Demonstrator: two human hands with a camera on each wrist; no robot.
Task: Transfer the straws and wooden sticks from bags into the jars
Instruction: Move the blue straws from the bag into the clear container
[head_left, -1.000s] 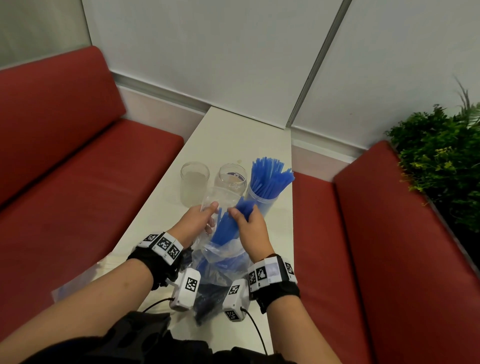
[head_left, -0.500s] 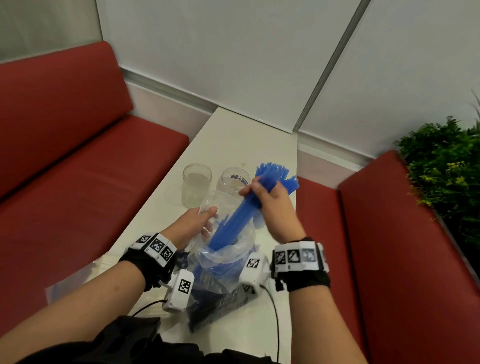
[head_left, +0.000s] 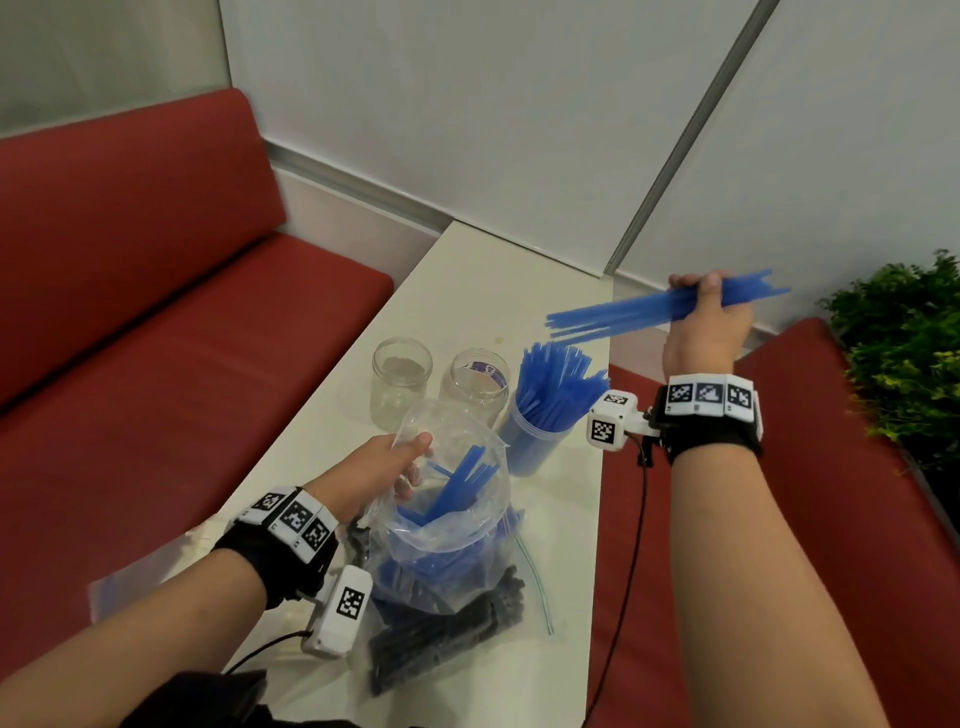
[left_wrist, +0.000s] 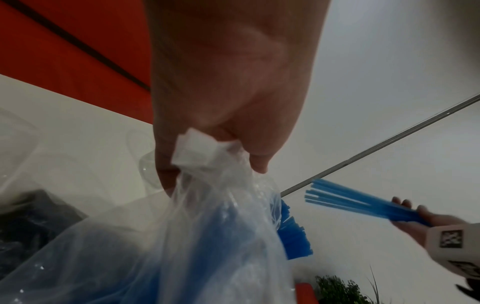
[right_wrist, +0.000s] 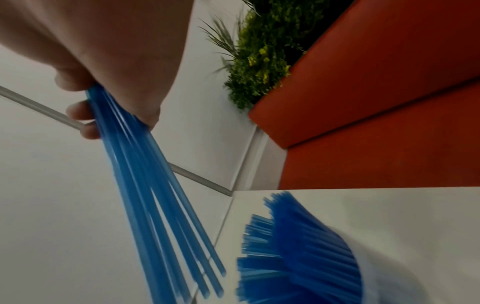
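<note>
A white table is standing between two red benches, with a green plant to the right. Three jars are standing on it: two clear jars holding nothing visible, and one jar of blue straws. The right hand is gripping a straw bundle above them. The left-wrist view alone is showing the left hand pinching the plastic bag by its rim.
</note>
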